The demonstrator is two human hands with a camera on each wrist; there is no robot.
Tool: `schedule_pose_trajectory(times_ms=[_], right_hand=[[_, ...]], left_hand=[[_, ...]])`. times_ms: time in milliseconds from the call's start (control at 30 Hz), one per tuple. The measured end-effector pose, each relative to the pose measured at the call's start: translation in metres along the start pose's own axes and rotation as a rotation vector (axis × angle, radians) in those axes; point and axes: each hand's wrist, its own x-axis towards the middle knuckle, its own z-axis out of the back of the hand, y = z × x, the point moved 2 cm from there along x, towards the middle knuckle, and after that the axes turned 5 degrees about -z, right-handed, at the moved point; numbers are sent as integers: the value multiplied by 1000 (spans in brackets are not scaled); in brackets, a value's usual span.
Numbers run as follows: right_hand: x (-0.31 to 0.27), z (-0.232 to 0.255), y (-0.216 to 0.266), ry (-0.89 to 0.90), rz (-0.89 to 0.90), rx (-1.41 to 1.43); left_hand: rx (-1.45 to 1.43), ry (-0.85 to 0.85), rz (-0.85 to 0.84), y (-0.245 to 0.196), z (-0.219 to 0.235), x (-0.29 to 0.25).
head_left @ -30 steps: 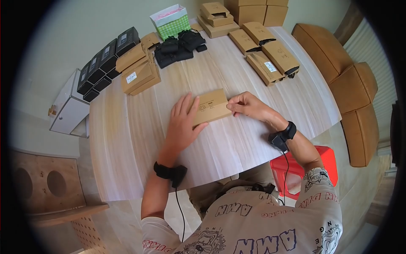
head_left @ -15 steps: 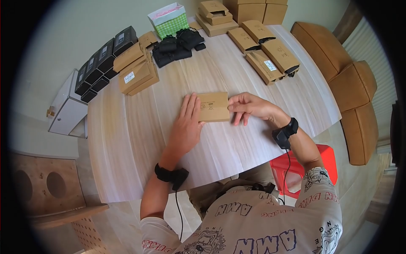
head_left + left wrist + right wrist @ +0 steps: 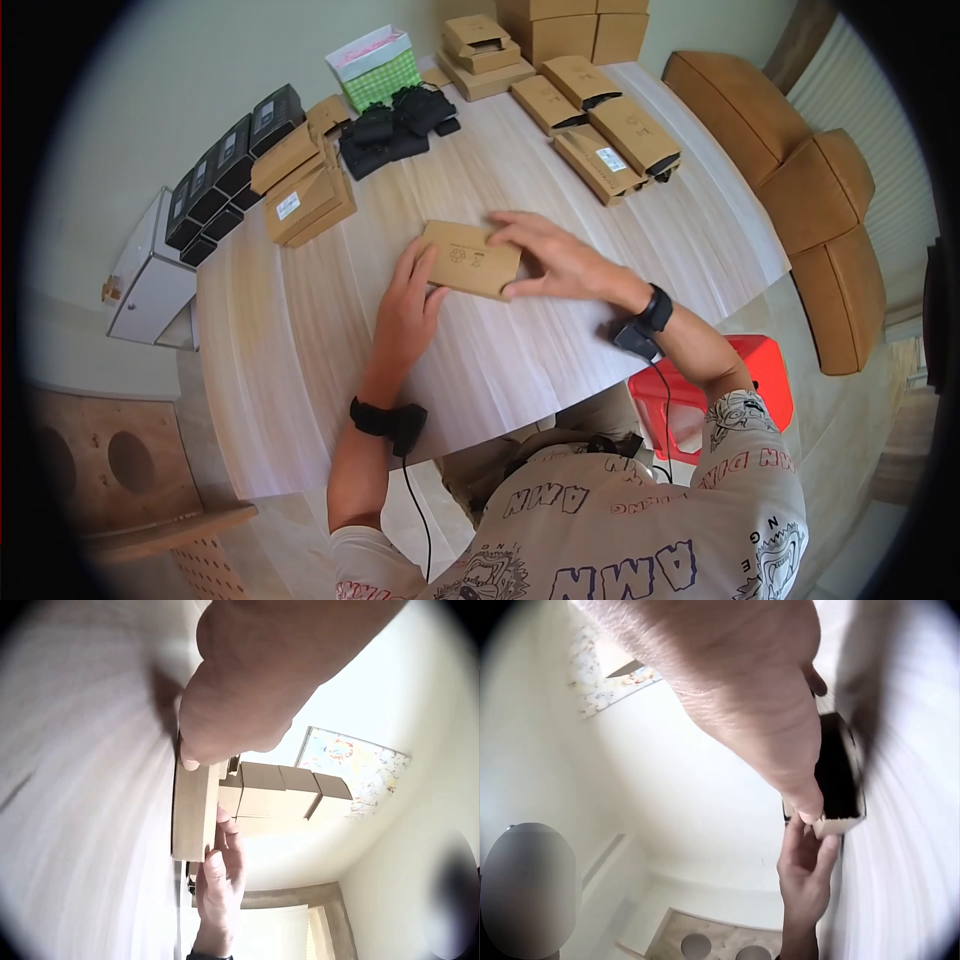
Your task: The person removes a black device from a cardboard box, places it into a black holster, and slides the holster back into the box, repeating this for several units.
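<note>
A flat brown cardboard box point(image 3: 470, 262) with printed symbols lies in front of the person on the table. My left hand point(image 3: 405, 305) grips its left end, fingers on top and thumb at the near edge. Across the right end, my right hand point(image 3: 560, 262) holds the box, with its thumb at the near corner and fingers toward the far edge. Seen from the right wrist, that end of the box point(image 3: 838, 827) stands open and looks dark inside. In the left wrist view the box's side point(image 3: 195, 814) shows close over the table, between both hands.
Several opened brown boxes point(image 3: 630, 135) lie at the back right of the wooden table point(image 3: 300, 380). Black pouches point(image 3: 385, 150) sit before a green checked bag point(image 3: 385, 82). Brown boxes point(image 3: 310, 205) and black boxes point(image 3: 232, 160) line the left. A red stool point(image 3: 760, 380) stands at the right.
The box has turned clockwise, its right end swinging toward the person. My right hand has gone from fingertips at the right edge to a wider hold across that end. The left hand keeps the left end.
</note>
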Motion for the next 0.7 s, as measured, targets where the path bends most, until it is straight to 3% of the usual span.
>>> schedule_pose_trajectory(times_ms=[133, 233, 300, 433, 533, 700], right_hand=[[-2, -12, 19, -39, 42, -128], [-2, -20, 26, -87, 6, -171], [0, -14, 20, -154, -58, -230], [21, 7, -12, -310, -276, -360], [54, 21, -47, -427, -228, -560], [105, 31, -87, -467, -282, -651]], left_hand=[[1, 6, -98, -3, -1, 4], [3, 55, -73, -8, -2, 3], [-69, -32, -17, -9, -3, 1], [-38, -24, -6, 5, -7, -1], [-23, -6, -14, 8, -8, -2], [-50, -8, -31, 9, -8, -2]])
